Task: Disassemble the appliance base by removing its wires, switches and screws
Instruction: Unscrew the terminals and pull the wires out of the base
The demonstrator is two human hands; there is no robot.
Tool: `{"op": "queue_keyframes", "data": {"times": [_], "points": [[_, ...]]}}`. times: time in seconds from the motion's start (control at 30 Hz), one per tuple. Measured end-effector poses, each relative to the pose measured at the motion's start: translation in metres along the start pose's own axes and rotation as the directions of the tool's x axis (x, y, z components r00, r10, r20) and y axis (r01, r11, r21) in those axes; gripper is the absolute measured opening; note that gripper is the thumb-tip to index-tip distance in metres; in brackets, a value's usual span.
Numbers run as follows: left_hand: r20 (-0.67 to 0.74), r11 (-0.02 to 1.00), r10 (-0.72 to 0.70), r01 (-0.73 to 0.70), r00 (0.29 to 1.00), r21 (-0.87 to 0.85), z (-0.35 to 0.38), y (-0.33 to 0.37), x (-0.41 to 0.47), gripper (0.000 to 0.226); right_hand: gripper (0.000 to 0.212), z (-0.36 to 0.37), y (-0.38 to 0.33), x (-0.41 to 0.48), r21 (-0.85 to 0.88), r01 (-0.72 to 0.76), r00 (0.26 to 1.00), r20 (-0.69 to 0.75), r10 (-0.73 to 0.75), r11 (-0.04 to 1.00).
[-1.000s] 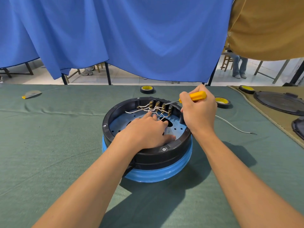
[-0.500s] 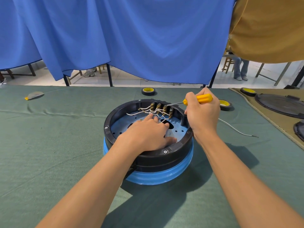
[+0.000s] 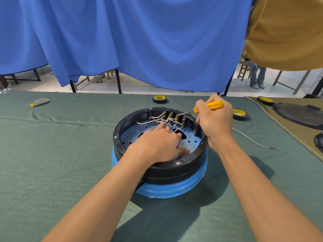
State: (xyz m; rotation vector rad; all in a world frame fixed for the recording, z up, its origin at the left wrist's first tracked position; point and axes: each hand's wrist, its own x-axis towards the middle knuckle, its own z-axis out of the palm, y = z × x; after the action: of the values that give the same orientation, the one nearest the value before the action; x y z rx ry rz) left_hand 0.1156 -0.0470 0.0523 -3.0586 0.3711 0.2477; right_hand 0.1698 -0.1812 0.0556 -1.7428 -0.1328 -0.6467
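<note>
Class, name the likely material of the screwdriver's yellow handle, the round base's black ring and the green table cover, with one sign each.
The yellow screwdriver handle looks like plastic: smooth, fluted. The black ring of the round base is probably moulded plastic, with a faint sheen. The green table cover is cloth: matt, creased and folded.

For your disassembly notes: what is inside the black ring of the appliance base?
Brass switches with white wires line the far wall above a blue floor. The left hand rests inside, hiding the floor's middle; the screwdriver reaches the switches.
</note>
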Motion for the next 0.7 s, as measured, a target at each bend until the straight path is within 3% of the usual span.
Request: {"op": "queue_keyframes", "data": {"times": [0.13, 0.4, 0.6, 0.7], "points": [[-0.003, 1.0, -0.001, 0.001, 1.0, 0.002, 0.0002, 0.0002, 0.0002, 0.071, 0.023, 0.0003, 0.0037, 0.0033, 0.076, -0.093, 0.995, -0.017, 0.095, 0.993], [-0.01, 1.0, -0.003, 0.003, 1.0, 0.003, 0.0002, 0.0005, -0.0005, 0.071, 0.03, -0.0004, 0.0041, -0.0023, 0.004, 0.042, 0.995, -0.088, -0.041, 0.999], [-0.008, 1.0, -0.002, 0.002, 1.0, 0.001, -0.0001, 0.0007, -0.0012, 0.071, 0.028, -0.0018, 0.0024, -0.0022, 0.008, 0.041, 0.998, -0.038, -0.04, 0.999], [-0.008, 1.0, 0.001, -0.001, 1.0, -0.001, -0.0006, 0.0004, -0.0013, 0.071, 0.028, -0.0013, 0.0018, 0.0011, 0.041, -0.027, 0.999, -0.026, 0.028, 0.999]]}}
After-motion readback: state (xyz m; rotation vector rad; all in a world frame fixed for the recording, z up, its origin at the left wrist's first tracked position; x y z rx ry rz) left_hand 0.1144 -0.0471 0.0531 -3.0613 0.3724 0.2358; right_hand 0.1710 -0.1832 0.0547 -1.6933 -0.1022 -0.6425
